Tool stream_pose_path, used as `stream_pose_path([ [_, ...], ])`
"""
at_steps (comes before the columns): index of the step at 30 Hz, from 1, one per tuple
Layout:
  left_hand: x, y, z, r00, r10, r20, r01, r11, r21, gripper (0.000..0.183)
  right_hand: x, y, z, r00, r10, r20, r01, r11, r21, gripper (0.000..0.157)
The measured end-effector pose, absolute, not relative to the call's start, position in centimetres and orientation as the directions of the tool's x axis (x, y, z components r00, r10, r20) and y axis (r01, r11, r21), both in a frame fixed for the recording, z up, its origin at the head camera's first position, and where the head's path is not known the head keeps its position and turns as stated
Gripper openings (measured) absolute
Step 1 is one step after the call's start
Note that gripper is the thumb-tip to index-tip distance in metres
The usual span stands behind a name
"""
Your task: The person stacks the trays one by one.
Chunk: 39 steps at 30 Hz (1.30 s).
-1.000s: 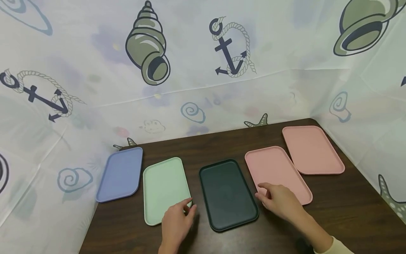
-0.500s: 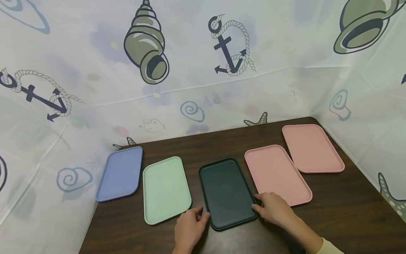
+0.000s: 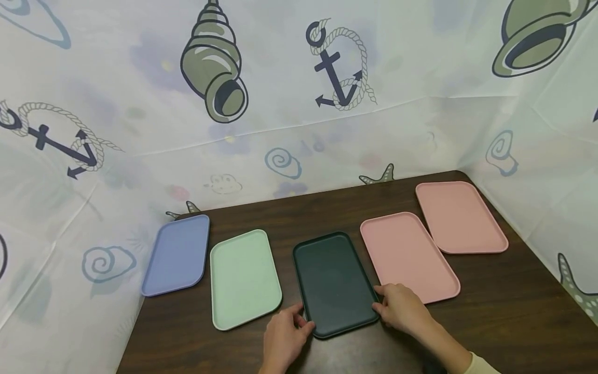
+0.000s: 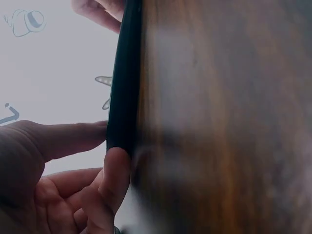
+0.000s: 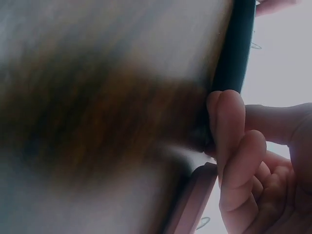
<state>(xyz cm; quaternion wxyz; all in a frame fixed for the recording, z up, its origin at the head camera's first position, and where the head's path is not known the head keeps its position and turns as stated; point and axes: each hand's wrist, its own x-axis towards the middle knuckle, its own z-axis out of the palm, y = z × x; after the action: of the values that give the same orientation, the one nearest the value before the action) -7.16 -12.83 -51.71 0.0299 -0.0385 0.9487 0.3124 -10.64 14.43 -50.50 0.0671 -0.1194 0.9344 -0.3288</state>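
I see dark-green tray (image 3: 335, 284), mint tray (image 3: 245, 280), blue tray (image 3: 176, 255), pink tray (image 3: 407, 252), second pink tray (image 3: 460, 218); brown woodgrain table (image 3: 173, 340); white shell-and-anchor-print cloth (image 3: 275, 67).

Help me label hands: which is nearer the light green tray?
Left: the left hand is beside the near right corner of the light green tray; the right hand is across the dark green tray, at its right edge.

Pale cloth (image 3: 280, 67) printed with navy anchors (image 3: 333, 78), olive conch shells (image 3: 212, 65) and starfish (image 3: 384, 177) hangs behind and along both sides of a dark wood-grain table (image 3: 299, 218), softly lit.
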Motion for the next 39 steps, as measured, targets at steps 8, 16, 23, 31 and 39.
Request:
stream_pose_path([
  [8, -6.8, -13.7, -52.0, -0.995, -0.008, -0.102, -0.081, 0.671, 0.737, 0.047, -10.6, 14.7, -50.4, -0.944, -0.322, -0.075, -0.165, 0.654, -0.738, 0.043],
  [16, -8.0, -14.6, -51.0, -0.999, 0.009, -0.034, -0.018, 0.702, 0.712, 0.045, -11.7, 14.3, -50.2, -0.944, -0.323, -0.073, -0.131, 0.566, -0.814, 0.044],
  [23, -10.4, -15.3, -50.2, -0.999, 0.029, 0.029, 0.041, 0.802, 0.595, 0.042, -13.2, 13.3, -49.8, -0.948, -0.303, -0.095, -0.093, 0.55, -0.83, 0.045],
  [31, -12.9, -15.7, -49.9, -0.996, 0.064, 0.063, 0.087, 0.836, 0.542, 0.038, -15.0, 12.7, -49.7, -0.958, -0.262, -0.115, -0.049, 0.548, -0.835, 0.045],
  [39, -15.4, -15.8, -49.8, -0.995, 0.088, 0.055, 0.104, 0.862, 0.497, 0.028, -16.2, 12.2, -50.3, -0.963, -0.219, -0.159, 0.018, 0.537, -0.844, 0.046],
])
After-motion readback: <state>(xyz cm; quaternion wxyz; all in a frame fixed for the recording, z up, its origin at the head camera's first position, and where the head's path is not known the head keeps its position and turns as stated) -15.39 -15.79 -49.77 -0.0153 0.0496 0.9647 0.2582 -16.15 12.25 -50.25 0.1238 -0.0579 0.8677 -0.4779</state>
